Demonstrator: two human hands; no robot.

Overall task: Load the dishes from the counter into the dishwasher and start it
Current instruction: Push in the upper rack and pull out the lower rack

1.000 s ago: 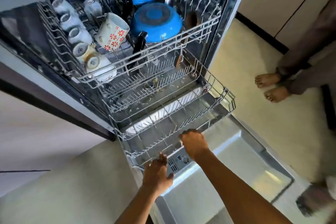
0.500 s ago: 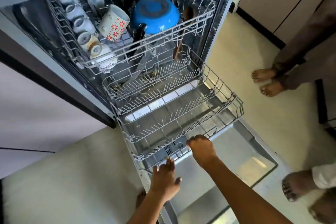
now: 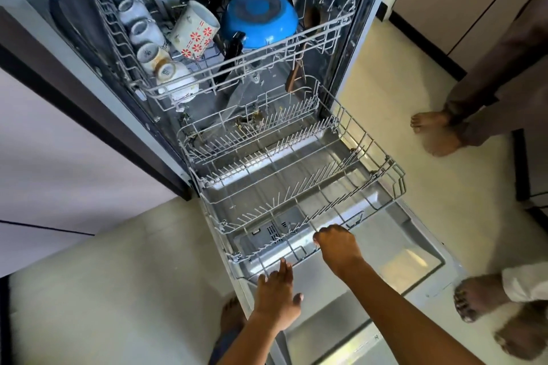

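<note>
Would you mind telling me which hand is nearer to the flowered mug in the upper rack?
Right. The right hand grips the lower rack's front rim, below the flowered mug. The left hand lies lower, fingertips at that rim.

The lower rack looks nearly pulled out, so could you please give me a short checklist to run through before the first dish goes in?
1. Lower rack holds no dishes: ok.
2. Right hand grip on the rack's front rail: ok.
3. Left hand fingers straight at the front rail: ok.
4. Door fully down: ok.
5. Rack at its end stop: cannot tell.
6. Food debris on the tub floor: not ok.
</note>
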